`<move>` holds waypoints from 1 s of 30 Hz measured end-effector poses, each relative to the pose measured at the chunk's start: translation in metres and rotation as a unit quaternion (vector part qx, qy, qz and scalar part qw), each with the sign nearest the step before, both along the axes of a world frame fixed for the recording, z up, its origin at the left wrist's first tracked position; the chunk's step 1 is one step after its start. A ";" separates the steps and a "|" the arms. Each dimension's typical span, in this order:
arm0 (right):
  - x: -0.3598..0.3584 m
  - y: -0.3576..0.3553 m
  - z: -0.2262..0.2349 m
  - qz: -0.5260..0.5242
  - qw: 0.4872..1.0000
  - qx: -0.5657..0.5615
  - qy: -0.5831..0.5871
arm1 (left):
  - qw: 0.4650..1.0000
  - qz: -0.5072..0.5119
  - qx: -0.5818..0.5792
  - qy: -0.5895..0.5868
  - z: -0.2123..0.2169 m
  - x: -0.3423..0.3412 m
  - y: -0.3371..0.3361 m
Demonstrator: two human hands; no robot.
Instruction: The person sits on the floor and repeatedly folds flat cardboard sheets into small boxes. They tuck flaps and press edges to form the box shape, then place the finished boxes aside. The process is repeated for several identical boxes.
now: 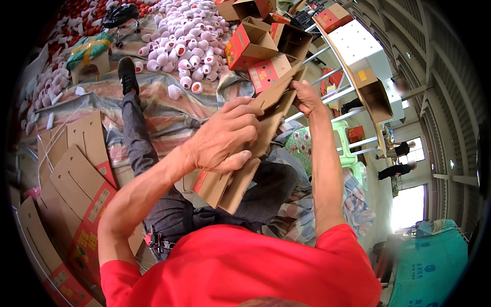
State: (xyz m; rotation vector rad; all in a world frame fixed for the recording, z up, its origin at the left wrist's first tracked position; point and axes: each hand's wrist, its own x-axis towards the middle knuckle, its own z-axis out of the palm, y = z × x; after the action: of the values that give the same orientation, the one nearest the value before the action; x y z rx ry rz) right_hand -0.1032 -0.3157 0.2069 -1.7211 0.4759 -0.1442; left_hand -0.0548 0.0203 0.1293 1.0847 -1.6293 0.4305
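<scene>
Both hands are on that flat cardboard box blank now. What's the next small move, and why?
Probably push the two ends toward each other to open the blank into a box. The cardboard blank is flat, the left hand grips its middle and the right hand its far end, and opened boxes lie beyond.

Flattened carton [245, 153] held over the lap between both hands, left hand [225, 135] on its middle, right hand [306, 97] at its far end, flat carton stack [76, 194] to the left, assembled boxes [261, 46] ahead, netted fruit pile [186, 36] behind them, shelving rack [358, 56] to the right.
</scene>
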 end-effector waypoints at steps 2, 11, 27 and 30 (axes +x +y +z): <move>-0.009 0.010 0.006 0.003 1.000 -0.028 -0.002 | 0.999 -0.026 -0.001 -0.037 0.010 0.003 -0.001; -0.030 0.003 0.037 0.115 0.954 -0.210 0.183 | 0.997 -0.017 0.017 -0.073 0.001 0.015 -0.003; -0.015 0.129 -0.049 0.351 0.804 -0.461 0.132 | 0.972 0.096 0.207 -0.055 0.015 0.004 0.004; -0.014 0.109 -0.080 0.440 0.792 -0.419 0.058 | 0.965 0.105 0.233 -0.066 0.015 0.003 0.004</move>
State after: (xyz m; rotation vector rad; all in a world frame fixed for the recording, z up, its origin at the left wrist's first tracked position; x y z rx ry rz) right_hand -0.1169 -0.2070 0.1274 -2.6643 -0.4359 0.5095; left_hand -0.0515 0.0243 0.1441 1.6202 -1.7885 0.2637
